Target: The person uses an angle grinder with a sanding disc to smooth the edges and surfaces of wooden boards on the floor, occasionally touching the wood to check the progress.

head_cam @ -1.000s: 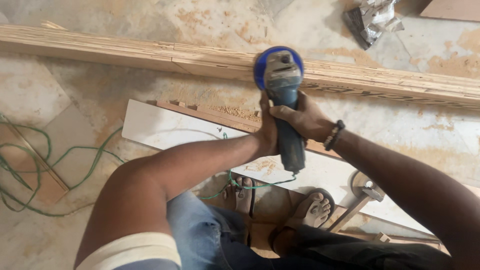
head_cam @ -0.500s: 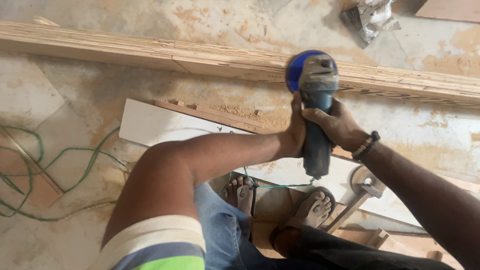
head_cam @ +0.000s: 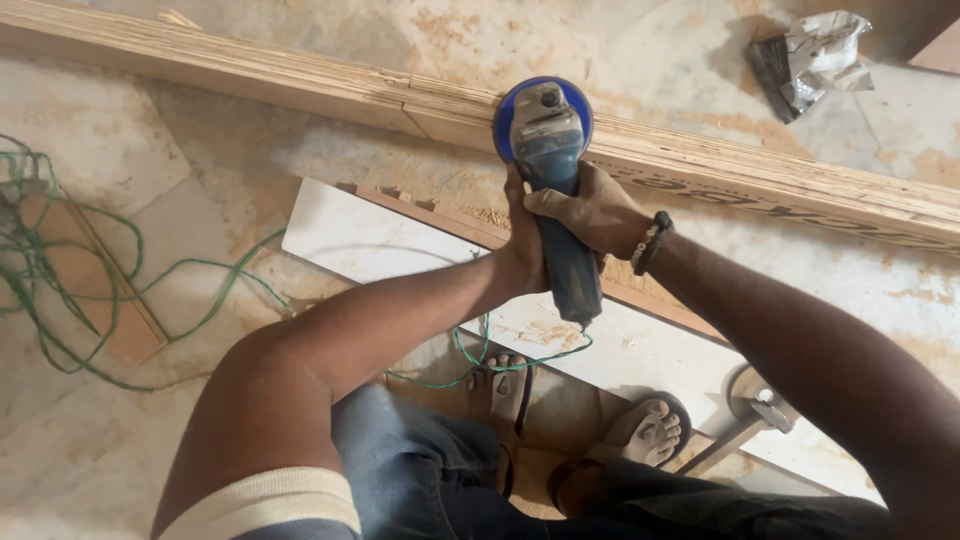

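Right hand [head_cam: 590, 215] wrapped around blue handheld power sander [head_cam: 552, 180], left hand [head_cam: 522, 235] apparently clasping it too, partly hidden, sander's round head on long layered wooden beam [head_cam: 300, 75], white board [head_cam: 380, 245] nearer, green cable [head_cam: 70, 290] left

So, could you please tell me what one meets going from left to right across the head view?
Green cord → left hand → blue power sander → right hand → beaded bracelet → crumpled grey wrapper.
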